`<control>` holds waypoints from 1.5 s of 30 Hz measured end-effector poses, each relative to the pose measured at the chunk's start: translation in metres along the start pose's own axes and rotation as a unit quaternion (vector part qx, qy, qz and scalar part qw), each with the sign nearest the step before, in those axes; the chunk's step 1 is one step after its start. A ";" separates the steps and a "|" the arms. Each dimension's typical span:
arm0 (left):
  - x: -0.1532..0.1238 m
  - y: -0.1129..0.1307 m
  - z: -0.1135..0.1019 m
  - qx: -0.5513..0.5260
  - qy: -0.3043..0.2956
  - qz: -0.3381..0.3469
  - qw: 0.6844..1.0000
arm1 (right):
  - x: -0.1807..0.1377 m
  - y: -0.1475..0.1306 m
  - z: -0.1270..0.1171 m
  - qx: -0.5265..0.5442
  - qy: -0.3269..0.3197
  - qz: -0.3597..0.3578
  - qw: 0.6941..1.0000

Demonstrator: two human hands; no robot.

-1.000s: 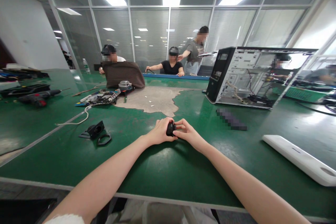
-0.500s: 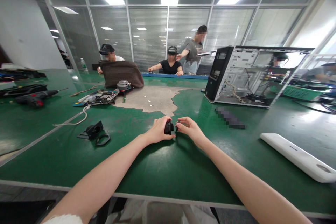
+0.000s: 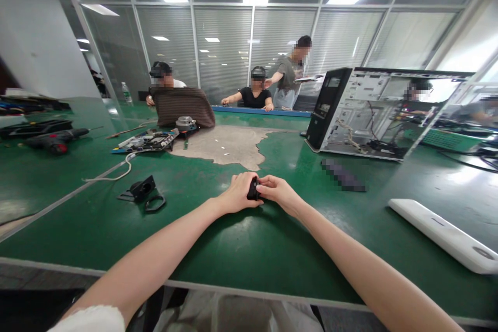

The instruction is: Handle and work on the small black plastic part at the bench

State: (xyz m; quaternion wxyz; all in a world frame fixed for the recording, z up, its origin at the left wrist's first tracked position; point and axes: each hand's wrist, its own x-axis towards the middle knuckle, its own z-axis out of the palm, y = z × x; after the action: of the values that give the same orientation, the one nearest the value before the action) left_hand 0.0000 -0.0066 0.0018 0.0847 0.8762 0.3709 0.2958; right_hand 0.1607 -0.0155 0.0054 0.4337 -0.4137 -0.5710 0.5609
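A small black part [image 3: 253,190] is gripped between both my hands just above the green table [image 3: 249,249]. My left hand [image 3: 238,193] curls around its left side with the fingers closed. My right hand [image 3: 277,192] pinches its right side, fingertips pressed against it. Most of the part is hidden by my fingers. To the left on the table lie a black bracket-like piece [image 3: 142,188] and a black ring [image 3: 154,203].
An open computer case [image 3: 373,111] stands at the back right, a white panel [image 3: 443,234] lies at the right. A circuit board [image 3: 148,141] and a cable [image 3: 112,174] lie at the back left. Three people are at the far side.
Half a second ago my right hand was a little apart from the black part; now its fingers are back against it, as they were a second ago.
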 end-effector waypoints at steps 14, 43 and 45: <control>-0.002 0.003 -0.005 -0.002 -0.004 0.010 1.000 | -0.012 0.011 0.007 -0.099 0.024 -0.111 0.989; -0.014 -0.005 -0.014 -0.002 -0.010 0.001 1.000 | -0.012 0.006 0.023 -0.045 -0.037 -0.118 0.991; -0.015 -0.005 -0.014 -0.002 -0.004 0.008 1.000 | -0.012 0.006 0.024 -0.042 -0.025 -0.120 0.992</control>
State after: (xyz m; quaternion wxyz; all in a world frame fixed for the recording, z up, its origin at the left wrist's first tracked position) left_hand -0.0191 -0.0144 0.0041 0.0852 0.8800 0.3632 0.2940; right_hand 0.1413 -0.0334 -0.0006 0.4656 -0.3457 -0.6505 0.4905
